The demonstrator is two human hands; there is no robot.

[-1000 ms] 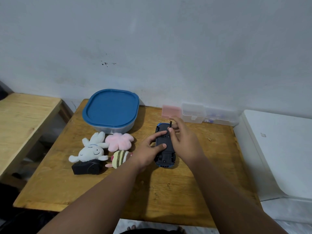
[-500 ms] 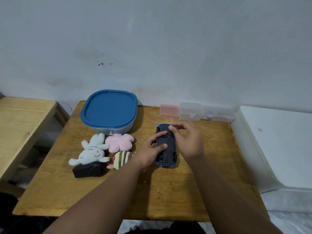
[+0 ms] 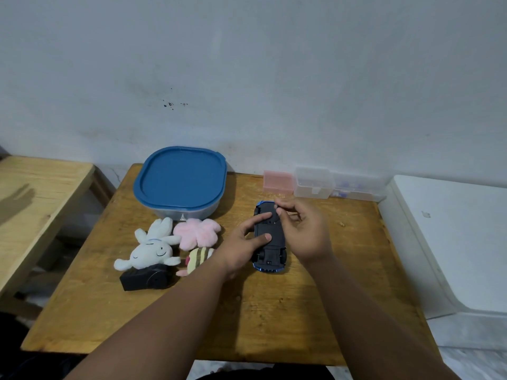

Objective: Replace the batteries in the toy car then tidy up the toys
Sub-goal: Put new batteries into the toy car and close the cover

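The blue toy car (image 3: 271, 255) lies upside down on the wooden table (image 3: 274, 311), its black underside facing up. My left hand (image 3: 241, 248) grips its left side, with thumb and index finger pressed on the underside. My right hand (image 3: 304, 231) is over the car's far end, its fingertips pinched together on the underside. The thin black screwdriver it held a second ago is hidden inside the fingers. To the left lie a white bunny plush (image 3: 149, 250), a pink flower plush (image 3: 196, 233), a striped plush (image 3: 199, 257) and a black toy (image 3: 145, 278).
A container with a blue lid (image 3: 179, 178) stands at the back left of the table. A pink box (image 3: 277, 182) and clear plastic boxes (image 3: 314, 182) line the wall. A white appliance (image 3: 452, 237) stands right of the table, a wooden bench (image 3: 33, 193) left.
The screwdriver tip that stood above my right fingers has dropped out of sight as that hand lowered onto the car's far end. My left hand keeps its grip on the car.
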